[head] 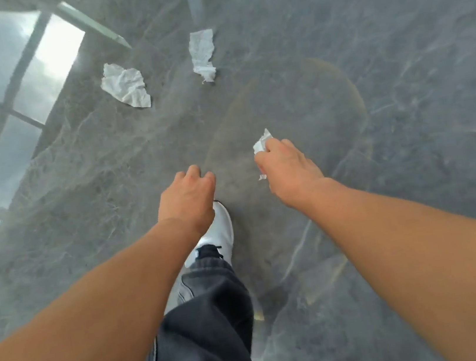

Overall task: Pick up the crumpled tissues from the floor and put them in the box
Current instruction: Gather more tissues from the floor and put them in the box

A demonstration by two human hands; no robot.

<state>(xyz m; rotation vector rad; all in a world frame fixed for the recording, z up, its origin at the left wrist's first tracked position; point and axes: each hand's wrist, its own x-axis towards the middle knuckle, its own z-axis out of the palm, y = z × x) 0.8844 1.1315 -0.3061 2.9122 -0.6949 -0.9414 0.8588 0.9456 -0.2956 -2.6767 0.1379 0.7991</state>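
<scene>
Over on the left there's a bright window reflection (pixel 2 101) in the glossy grey marble floor (pixel 398 63), then two crumpled white tissues lying flat and well apart: a wide wrinkly tissue (pixel 125 84) and, right of it, a longer strip tissue (pixel 202 55). Closer in, the left hand (pixel 187 198) hangs above the white shoe (pixel 218 232) with fingers loosely curled and nothing in it, while the right hand (pixel 287 169) is fisted around a scrunched tissue wad (pixel 261 144) with white bits poking out. Plenty of bare floor on the right.
</scene>
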